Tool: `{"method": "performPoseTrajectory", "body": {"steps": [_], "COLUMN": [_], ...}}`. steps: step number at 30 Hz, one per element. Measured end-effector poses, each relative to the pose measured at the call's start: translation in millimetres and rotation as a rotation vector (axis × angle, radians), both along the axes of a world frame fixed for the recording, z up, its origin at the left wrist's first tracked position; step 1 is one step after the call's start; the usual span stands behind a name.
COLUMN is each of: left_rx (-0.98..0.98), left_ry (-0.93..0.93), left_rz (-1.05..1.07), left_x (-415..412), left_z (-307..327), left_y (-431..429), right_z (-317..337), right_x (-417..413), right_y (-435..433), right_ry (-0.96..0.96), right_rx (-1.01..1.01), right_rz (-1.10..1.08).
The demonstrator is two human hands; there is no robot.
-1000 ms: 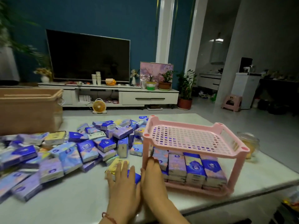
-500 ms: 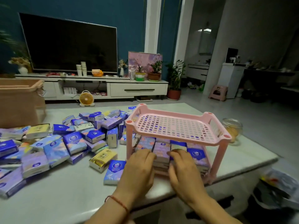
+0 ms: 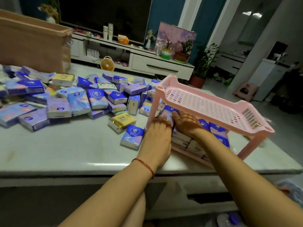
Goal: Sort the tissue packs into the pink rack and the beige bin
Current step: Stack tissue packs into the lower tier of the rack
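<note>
Table (image 3: pixel 73 149): pink rack (image 3: pixel 205 105) lower shelf holds stacked tissue packs (image 3: pixel 218 130)

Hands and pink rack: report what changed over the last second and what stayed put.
The left hand and right hand left the blue pack on the table and moved right, into the pink rack's lower shelf, where they now press flat on the stacked packs. Nothing was gripped. The yellow pack, loose pile and beige bin stayed put.
</note>
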State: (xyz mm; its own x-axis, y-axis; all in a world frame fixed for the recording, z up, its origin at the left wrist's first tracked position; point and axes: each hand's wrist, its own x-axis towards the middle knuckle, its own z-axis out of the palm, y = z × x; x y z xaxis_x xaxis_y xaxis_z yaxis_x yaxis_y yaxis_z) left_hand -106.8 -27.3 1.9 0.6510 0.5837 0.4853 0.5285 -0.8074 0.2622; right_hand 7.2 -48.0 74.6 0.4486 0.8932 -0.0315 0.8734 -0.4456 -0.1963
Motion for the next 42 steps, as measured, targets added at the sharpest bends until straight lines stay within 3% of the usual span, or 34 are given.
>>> {"method": "performPoseTrajectory", "body": {"steps": [13, 19, 24, 29, 32, 36, 42], "left_rx": [0.110, 0.186, 0.255, 0.228, 0.243, 0.239, 0.214], "left_ry": [0.000, 0.004, 0.047, 0.074, 0.035, 0.056, 0.097], "left_rz": [0.112, 0.070, -0.010, -0.035, -0.040, -0.056, -0.052], "left_x": [-2, -2, -3, -5, -3, -1, -3], "left_z": [4, 6, 4, 5, 3, 7, 11], "left_y": [-8, -12, -17, -20, -18, -19, -21], "right_z": [-6, -7, 1, 0, 1, -9, -19], "right_x": [6, 31, 40, 40, 36, 22, 10], "right_y": [6, -23, -38, -40, -60, -101, -96], "right_ry": [0.136, 0.095, 0.006, 0.153, 0.086, 0.004, -0.043], "right_rx": [0.083, 0.080, -0.060, 0.068, 0.240, 0.316, 0.286], "right_rz": [-0.018, -0.111, -0.083, -0.132, -0.119, -0.126, -0.249]}}
